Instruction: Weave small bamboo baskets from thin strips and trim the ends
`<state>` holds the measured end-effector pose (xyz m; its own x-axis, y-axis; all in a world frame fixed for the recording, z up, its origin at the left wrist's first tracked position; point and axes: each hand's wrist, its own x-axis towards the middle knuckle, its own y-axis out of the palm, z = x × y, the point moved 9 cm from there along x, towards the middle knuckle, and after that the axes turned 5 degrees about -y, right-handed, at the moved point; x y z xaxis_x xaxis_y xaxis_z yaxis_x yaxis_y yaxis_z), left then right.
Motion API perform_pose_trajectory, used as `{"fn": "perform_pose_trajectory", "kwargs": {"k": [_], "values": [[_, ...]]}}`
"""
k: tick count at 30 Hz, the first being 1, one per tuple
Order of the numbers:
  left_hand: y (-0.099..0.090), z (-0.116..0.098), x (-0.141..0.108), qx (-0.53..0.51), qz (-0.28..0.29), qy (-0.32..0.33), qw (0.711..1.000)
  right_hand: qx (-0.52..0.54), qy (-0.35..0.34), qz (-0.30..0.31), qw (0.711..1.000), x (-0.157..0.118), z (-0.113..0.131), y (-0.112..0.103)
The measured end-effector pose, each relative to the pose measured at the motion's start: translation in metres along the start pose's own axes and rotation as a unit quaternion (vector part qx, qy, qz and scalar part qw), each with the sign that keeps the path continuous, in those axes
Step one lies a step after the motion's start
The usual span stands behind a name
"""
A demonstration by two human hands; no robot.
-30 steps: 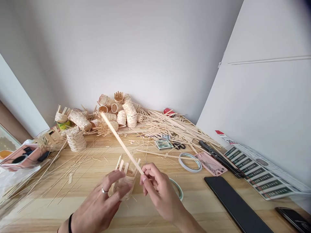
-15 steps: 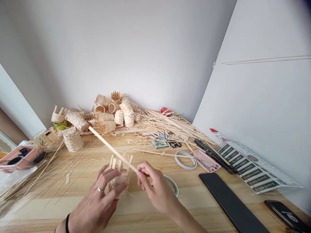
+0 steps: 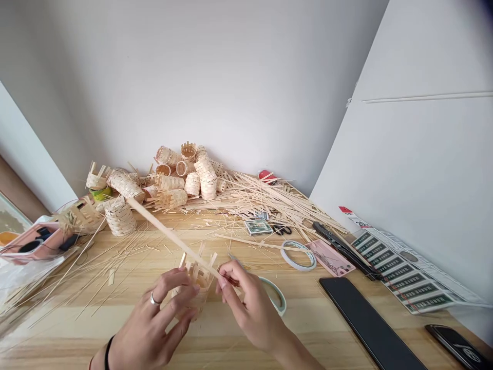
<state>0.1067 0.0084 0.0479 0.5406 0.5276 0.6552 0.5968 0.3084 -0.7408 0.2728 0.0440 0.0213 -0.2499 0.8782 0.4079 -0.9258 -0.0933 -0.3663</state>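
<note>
Pale strip (image 3: 169,234), swung toward the surface (image 3: 304,318)'s left edge, pinched by your right hand (image 3: 252,306); left hand (image 3: 152,324) half-open, touching basket (image 3: 203,281).

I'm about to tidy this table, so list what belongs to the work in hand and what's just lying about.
Work in hand: strip, basket; probably the strip pile too.
Seemingly just lying about: other baskets, phone, tape rolls.

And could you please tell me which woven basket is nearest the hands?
The basket partly covered by the left hand; the other baskets all sit farther back, nearer the wall.
</note>
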Motion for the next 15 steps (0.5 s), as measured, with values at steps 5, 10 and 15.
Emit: {"fn": "perform_pose_trajectory", "kwargs": {"k": [5, 10, 15], "values": [[-0.001, 0.000, 0.000, -0.060, -0.002, -0.037, 0.997, -0.047, -0.075, -0.097, 0.991, 0.000, 0.012, -0.032], [0.000, 0.007, -0.003, -0.132, 0.005, -0.081, 0.988, -0.093, -0.104, -0.091, 0.986, 0.004, 0.012, -0.045], [0.000, 0.012, 0.001, -0.169, 0.010, -0.108, 0.980, -0.096, -0.101, -0.061, 0.988, 0.004, 0.014, -0.033]]}}
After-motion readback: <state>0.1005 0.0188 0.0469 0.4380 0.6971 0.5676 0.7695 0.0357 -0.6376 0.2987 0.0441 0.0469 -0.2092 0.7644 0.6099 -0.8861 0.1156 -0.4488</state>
